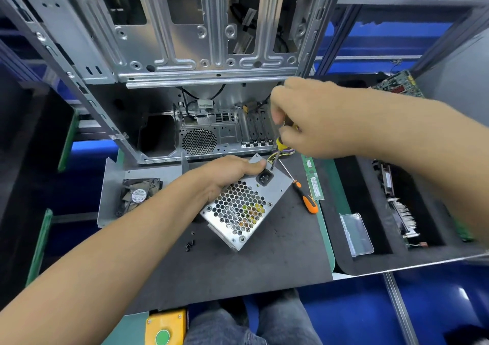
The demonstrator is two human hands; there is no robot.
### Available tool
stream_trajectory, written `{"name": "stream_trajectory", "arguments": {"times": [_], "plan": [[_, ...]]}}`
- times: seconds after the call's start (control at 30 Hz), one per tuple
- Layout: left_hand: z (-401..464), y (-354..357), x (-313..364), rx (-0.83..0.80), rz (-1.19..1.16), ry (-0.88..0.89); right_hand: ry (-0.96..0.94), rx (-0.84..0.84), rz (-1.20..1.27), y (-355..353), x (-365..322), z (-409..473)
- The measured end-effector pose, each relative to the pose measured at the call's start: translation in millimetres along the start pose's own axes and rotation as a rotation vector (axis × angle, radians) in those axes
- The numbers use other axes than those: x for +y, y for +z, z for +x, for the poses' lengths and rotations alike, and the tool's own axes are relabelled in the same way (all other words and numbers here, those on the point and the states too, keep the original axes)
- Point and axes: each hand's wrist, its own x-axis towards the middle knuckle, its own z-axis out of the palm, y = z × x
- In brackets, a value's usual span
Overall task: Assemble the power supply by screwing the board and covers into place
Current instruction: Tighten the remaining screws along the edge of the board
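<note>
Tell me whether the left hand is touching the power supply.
Touching. The head view shows the left hand gripping the power supply at its upper edge, thumb pressed on the metal beside the socket.

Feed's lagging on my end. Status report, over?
Left hand steadies power supply on mat. Right hand drives yellow screwdriver by the socket. Orange screwdriver lies alongside, clear.

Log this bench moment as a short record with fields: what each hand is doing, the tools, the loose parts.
left hand: grips the power supply, tilted on the mat
right hand: holds a yellow-handled screwdriver, tip at the unit's top corner near the socket
spare tool: orange screwdriver lying right of the unit
loose screws: small cluster on the mat, near side
fan: sits in a metal cover, left
</note>
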Motion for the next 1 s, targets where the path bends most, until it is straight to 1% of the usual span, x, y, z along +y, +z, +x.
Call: {"name": "stream_trajectory", "arguments": {"times": [0.07, 0.17, 0.2, 0.27, 0.33, 0.4, 0.43, 0.47, 0.53, 0.57, 0.6, 0.63, 0.7, 0.73, 0.77, 0.93, 0.97, 1.0], "plan": [[0.4, -0.1, -0.2, 0.005, 0.018, 0.002, -0.052, 0.052, -0.066, 4.2, -0.3, 0.3], [0.0, -1.1, -0.9, 0.005, -0.004, -0.009, 0.06, 0.103, -0.234, 8.6, -2.4, -1.8], [0.4, -1.4, -1.3, 0.0, -0.013, -0.009, 0.093, 0.105, -0.235, 10.4, -2.0, -3.2], [1.3, -1.3, -1.8, -0.011, -0.02, -0.006, 0.097, 0.031, -0.07, 11.5, 1.5, -4.9], [1.2, -1.1, -1.9, -0.011, -0.011, -0.005, 0.046, -0.034, 0.093, 9.3, 7.2, -4.7], [1.5, -0.8, -1.9, -0.007, -0.006, -0.01, 0.016, -0.079, 0.132, 3.4, 7.3, -4.4], [1.7, -0.9, -1.8, -0.004, -0.008, -0.013, 0.011, -0.058, 0.101, 2.0, 5.8, -4.3], [2.0, -1.1, -1.7, -0.002, -0.011, -0.014, 0.0, -0.016, 0.02, 3.2, 3.8, -2.7], [2.6, -1.6, -2.1, 0.003, -0.008, -0.012, -0.012, 0.073, -0.271, 9.1, -2.5, -0.2], [2.5, -1.8, -2.1, 0.002, -0.003, -0.008, 0.016, 0.109, -0.314, 9.6, -5.6, -0.6], [2.7, -1.7, -2.1, -0.002, 0.004, -0.004, 0.053, 0.11, -0.29, 8.1, -6.6, -1.3], [2.9, -1.4, -2.2, -0.005, 0.009, -0.002, 0.075, 0.087, -0.197, 6.7, -4.3, -2.1], [2.8, -0.8, -2.1, -0.011, 0.018, -0.001, 0.051, -0.056, -0.005, 3.5, 0.9, -2.4], [2.8, -1.0, -2.1, -0.012, 0.026, 0.0, 0.013, -0.099, 0.027, 1.2, 3.4, -1.9], [2.8, -0.9, -1.9, -0.01, 0.037, 0.001, -0.007, -0.101, 0.01, 0.0, 5.1, -1.2], [1.6, -1.6, -2.1, -0.003, 0.006, -0.021, 0.073, 0.0, -0.282, 9.2, 8.3, 0.8], [1.6, -1.8, -2.1, -0.009, 0.007, -0.025, 0.09, 0.016, -0.262, 11.7, 9.1, -1.9], [1.3, -1.6, -1.5, -0.021, 0.0, -0.028, 0.111, 0.016, -0.192, 12.9, 10.8, -4.6]]}}
